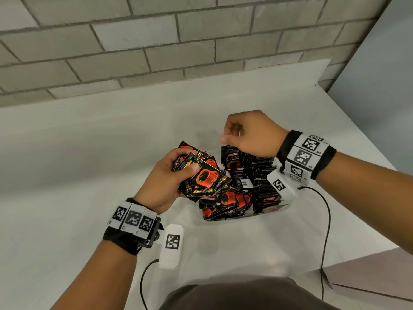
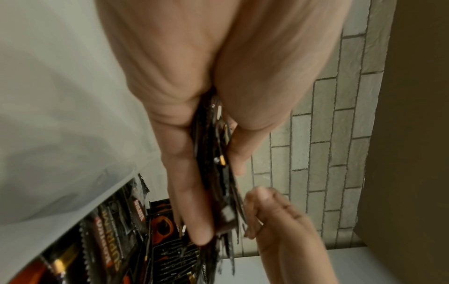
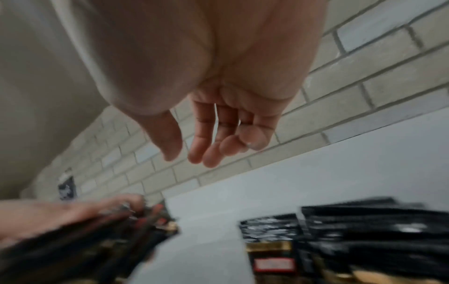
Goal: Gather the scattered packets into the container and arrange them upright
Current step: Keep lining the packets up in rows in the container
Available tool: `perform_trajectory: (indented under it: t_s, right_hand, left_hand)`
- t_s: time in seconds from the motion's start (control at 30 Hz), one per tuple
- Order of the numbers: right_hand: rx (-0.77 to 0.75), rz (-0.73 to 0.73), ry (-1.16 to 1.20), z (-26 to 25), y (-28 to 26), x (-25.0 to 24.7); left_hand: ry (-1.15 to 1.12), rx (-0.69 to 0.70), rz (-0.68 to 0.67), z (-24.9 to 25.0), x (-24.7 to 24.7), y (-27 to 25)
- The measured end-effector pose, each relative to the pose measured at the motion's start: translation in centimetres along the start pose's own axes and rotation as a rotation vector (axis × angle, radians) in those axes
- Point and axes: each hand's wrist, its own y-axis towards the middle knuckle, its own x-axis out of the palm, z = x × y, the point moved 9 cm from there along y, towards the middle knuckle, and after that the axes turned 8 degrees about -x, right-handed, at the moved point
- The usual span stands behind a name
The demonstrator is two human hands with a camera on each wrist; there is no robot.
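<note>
In the clear container (image 1: 277,209) near the middle of the white table (image 1: 89,153) lay most of the packets (image 1: 234,198) — black sachets printed with a red cup, heaped loosely at the left and front; along the right side a row of them (image 1: 261,173) stood on edge, packed close together. The container's transparent wall was hard to trace, so just where its far rim ran could not be told.

Over the container's left edge the left hand (image 1: 169,175) gripped a fanned stack of packets (image 1: 201,173), thumb pressed on the top one and fingers curled beneath; the left wrist view showed the same stack (image 2: 218,173) edge-on, squeezed between thumb and fingers (image 2: 192,201), with more packets (image 2: 116,230) below it.

The right hand (image 1: 252,133) hovered above the far right part of the container, holding nothing; its fingers (image 3: 206,138) hung loosely curled, thumb apart from them — the right wrist view was blurred, yet no packet showed in the palm. It was near the left hand's stack but not touching it.

Both wrists wore black bands (image 1: 308,157) with white marker blocks; thin black cables (image 1: 326,231) trailed from them across the table toward the person. Behind the table rose a grey brick wall (image 1: 156,41).
</note>
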Motion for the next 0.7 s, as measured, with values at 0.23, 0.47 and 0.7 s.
perform_trajectory:
  t_s: [0.23,0.47,0.7]
  right_hand:
    - [-0.105,-0.295,0.126,-5.2,-1.3,4.3]
    - [-0.012,-0.246,0.251,-3.2,-0.8,3.4]
    - [-0.024,-0.217,0.288,-3.0,-1.0,1.7]
  left_hand:
    - [-0.092,-0.016,-0.059,0.1,2.0,0.1]
    - [-0.117,-0.006,-0.11,-0.3,0.9,0.1]
    - [0.06,0.058,-0.074,0.4,0.4,0.0]
